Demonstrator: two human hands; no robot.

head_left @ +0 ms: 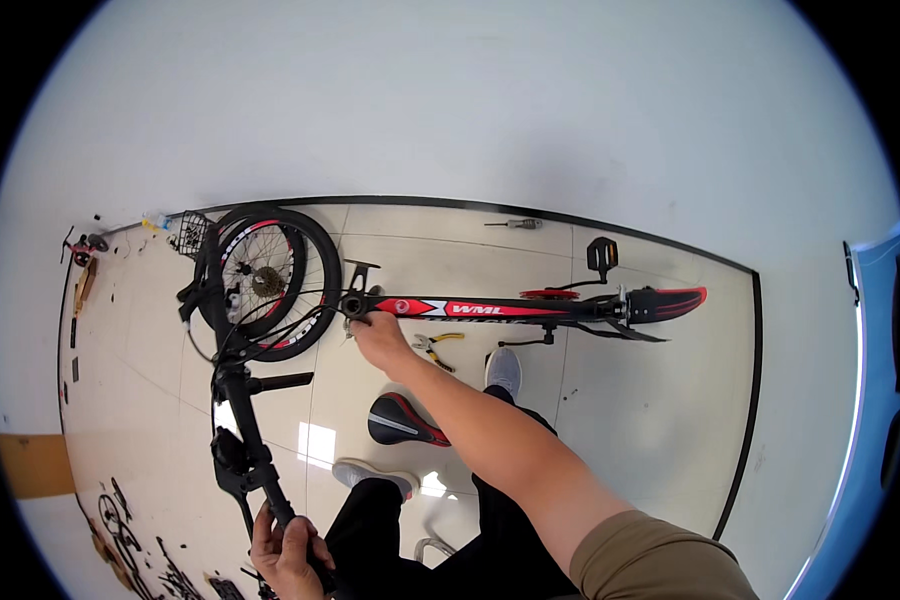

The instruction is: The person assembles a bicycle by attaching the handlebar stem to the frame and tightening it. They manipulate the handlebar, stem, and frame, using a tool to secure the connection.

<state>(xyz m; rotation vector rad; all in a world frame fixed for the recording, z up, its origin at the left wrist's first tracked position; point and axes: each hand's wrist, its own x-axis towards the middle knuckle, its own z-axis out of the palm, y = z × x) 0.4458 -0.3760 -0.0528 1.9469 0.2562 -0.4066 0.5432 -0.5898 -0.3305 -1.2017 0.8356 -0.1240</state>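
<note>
My left hand (288, 556) is closed around one end of a black bicycle handlebar (232, 385), near the lower edge. The handlebar reaches away from me past the frame's front end, and black cables loop off it. With its fingers partly hidden underneath, my right hand (378, 340) grips the red and black bicycle frame (485, 309) just behind the open head tube (353, 304). The frame extends to the right, with pedals, a red chainring (550, 295) and a rear mudguard (667, 304). No wheel shows on it.
Two wheels (267, 281) lie beyond the handlebar. A black and red saddle (402, 420) and yellow-handled pliers (437, 350) rest on the tiled floor near my feet. A grey tool (515, 224) lies by the far wall. Several loose parts are scattered along the left.
</note>
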